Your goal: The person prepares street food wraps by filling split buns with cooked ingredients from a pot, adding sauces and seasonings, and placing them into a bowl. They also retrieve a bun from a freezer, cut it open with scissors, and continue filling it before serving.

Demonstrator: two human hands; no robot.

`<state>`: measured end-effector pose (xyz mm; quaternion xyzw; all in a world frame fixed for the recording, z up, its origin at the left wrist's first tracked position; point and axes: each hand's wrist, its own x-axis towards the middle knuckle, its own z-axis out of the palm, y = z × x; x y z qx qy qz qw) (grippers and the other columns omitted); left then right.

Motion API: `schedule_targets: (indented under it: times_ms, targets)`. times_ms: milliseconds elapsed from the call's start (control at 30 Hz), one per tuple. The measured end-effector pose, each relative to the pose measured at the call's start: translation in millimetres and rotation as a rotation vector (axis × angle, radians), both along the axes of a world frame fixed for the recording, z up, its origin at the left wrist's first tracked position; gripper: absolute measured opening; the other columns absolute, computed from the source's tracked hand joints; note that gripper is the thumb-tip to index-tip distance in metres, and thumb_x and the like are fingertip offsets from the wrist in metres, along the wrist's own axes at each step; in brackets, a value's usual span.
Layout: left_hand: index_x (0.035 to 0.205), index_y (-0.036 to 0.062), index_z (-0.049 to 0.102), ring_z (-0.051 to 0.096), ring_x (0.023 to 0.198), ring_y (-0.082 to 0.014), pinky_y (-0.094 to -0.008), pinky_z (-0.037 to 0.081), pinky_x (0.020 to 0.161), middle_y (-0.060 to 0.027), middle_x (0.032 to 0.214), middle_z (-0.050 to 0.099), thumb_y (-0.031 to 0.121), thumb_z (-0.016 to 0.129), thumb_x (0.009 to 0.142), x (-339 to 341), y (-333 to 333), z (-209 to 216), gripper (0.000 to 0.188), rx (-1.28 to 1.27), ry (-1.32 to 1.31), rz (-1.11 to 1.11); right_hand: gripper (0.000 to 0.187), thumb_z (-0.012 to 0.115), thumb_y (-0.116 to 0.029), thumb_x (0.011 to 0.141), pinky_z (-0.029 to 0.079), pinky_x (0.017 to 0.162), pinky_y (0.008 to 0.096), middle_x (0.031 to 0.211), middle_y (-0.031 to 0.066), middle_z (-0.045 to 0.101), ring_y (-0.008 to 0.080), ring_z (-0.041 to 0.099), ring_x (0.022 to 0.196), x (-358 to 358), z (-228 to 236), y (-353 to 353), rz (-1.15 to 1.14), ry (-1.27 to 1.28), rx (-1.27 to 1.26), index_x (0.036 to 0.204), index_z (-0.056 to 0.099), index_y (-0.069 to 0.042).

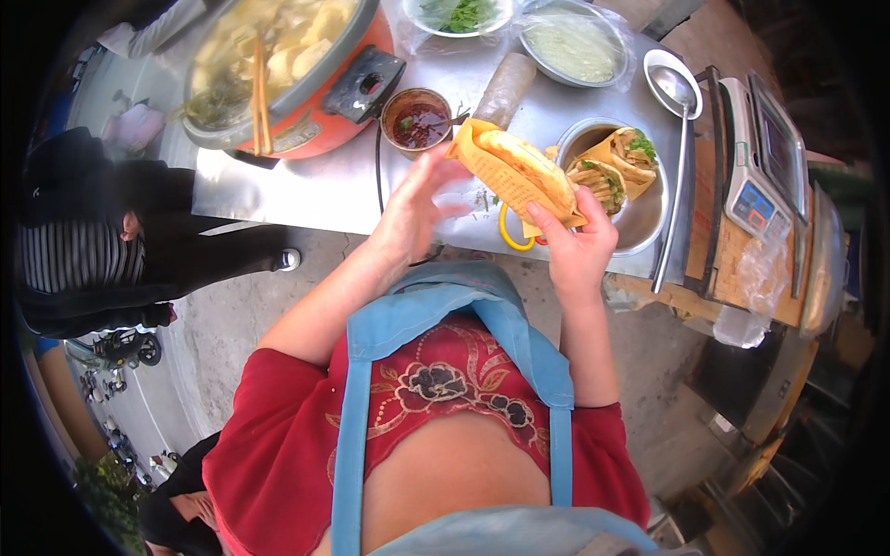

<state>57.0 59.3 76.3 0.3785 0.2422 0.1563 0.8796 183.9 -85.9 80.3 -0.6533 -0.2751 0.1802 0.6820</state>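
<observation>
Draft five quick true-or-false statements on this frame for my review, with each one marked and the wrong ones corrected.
1. The right hand holds a flatbread in yellow paper. True.
2. Chopsticks lie on the floor. False: the wooden chopsticks lie across the rim of the orange pot.
3. Two wrapped pieces sit in the metal bowl. True.
4. A ladle stands in the orange pot. False: the long-handled ladle has its head in a white bowl.
5. The person wears a blue apron. True.
</observation>
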Motion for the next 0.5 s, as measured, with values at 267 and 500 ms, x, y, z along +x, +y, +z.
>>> schedule_targets:
  times_ms: [267, 500]
  targets:
    - [0.13, 0.0103, 0.04, 0.045, 0.119, -0.0351, -0.0587, 0.038, 0.091, -0.0152, 0.13, 0.046, 0.061, 0.037, 0.085, 5.7, -15.2, -11.6, 0.068, -0.615, -0.181, 0.061, 0.039, 0.068, 0.004, 0.075, 0.049, 0.079, 0.0289, 0.101, 0.0101, 0.06, 0.0154, 0.059, 0.091, -25.3, -10.6, 16.9, 0.147, -0.121, -0.07, 0.111, 0.053, 0.006]
    - [0.133, 0.0118, 0.036, 0.04, 0.124, -0.0324, -0.0583, 0.034, 0.095, -0.0134, 0.135, 0.041, 0.054, 0.04, 0.084, 10.2, -21.7, -9.7, 0.065, -0.46, -0.182, 0.176, 0.036, 0.069, 0.001, 0.073, 0.049, 0.076, 0.0322, 0.1, 0.0135, 0.058, 0.0252, 0.059, 0.087, -18.1, -5.5, 29.8, -0.086, -0.868, 0.027, 0.108, 0.061, 0.0]
